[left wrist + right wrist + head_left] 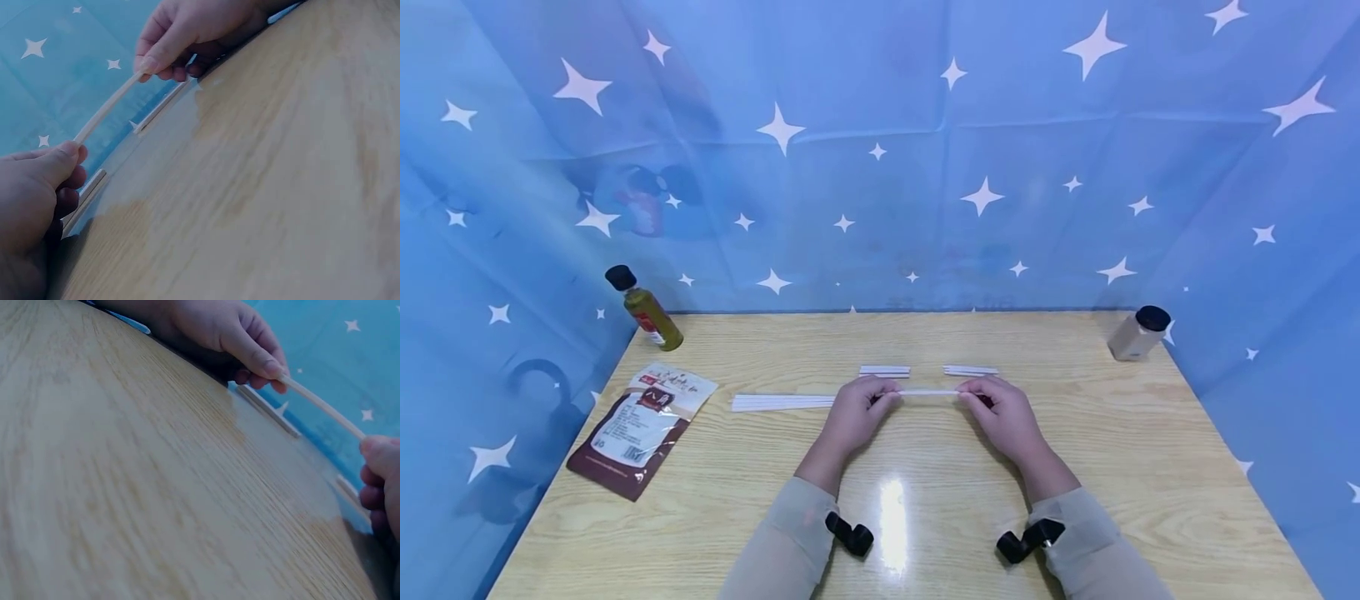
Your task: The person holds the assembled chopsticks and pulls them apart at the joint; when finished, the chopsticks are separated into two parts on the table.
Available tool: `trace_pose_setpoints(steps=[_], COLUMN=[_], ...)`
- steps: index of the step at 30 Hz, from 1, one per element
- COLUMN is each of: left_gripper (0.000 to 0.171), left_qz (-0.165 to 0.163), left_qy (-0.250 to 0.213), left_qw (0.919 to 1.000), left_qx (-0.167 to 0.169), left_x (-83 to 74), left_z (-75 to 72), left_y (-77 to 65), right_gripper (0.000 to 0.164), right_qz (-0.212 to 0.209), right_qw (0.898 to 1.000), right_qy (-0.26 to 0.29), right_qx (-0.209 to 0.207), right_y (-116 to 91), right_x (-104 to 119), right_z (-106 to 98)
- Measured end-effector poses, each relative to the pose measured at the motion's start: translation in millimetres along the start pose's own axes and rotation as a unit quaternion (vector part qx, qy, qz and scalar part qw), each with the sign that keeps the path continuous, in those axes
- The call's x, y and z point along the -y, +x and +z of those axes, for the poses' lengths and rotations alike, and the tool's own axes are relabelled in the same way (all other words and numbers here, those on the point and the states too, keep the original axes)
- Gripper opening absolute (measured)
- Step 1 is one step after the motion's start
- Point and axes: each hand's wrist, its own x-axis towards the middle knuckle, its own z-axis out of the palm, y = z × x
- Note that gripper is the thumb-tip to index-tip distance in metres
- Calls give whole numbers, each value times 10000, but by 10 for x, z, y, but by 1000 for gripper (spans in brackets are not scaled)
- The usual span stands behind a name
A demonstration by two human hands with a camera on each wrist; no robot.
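In the head view my left hand and right hand pinch a thin white stick, one at each end. Both wrist views show the stick raised off the table between thumbs and fingers, bowed slightly. Beyond the hands lie two short groups of similar sticks, a left group and a right group. Longer white sticks lie side by side to the left of my left hand, which hides their right ends. Whether the sticks are wood or another material I cannot tell.
On the wooden table a brown and white pouch lies at the left. An oil bottle with a black cap stands at the back left, a black-lidded jar at the back right. A blue starred cloth hangs behind.
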Motion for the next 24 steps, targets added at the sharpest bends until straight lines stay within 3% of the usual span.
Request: trace_pose_setpoints(steps=[8, 17, 24], left_gripper=[14, 12, 13], left_qz=[-187, -285, -72], left_qy=[-2, -25, 5], left_qw=[9997, 9995, 10000], left_qx=[173, 139, 3], left_x=[-25, -42, -14], left_z=[-34, -25, -8], left_y=[-1, 15, 1], right_gripper=[5, 5, 6], right_qz=[141, 208, 213], right_qw=[9998, 9997, 9997], right_qy=[-78, -140, -81], right_qx=[120, 31, 51], right_y=[2, 8, 14], right_x=[32, 61, 43], right_z=[-26, -32, -36])
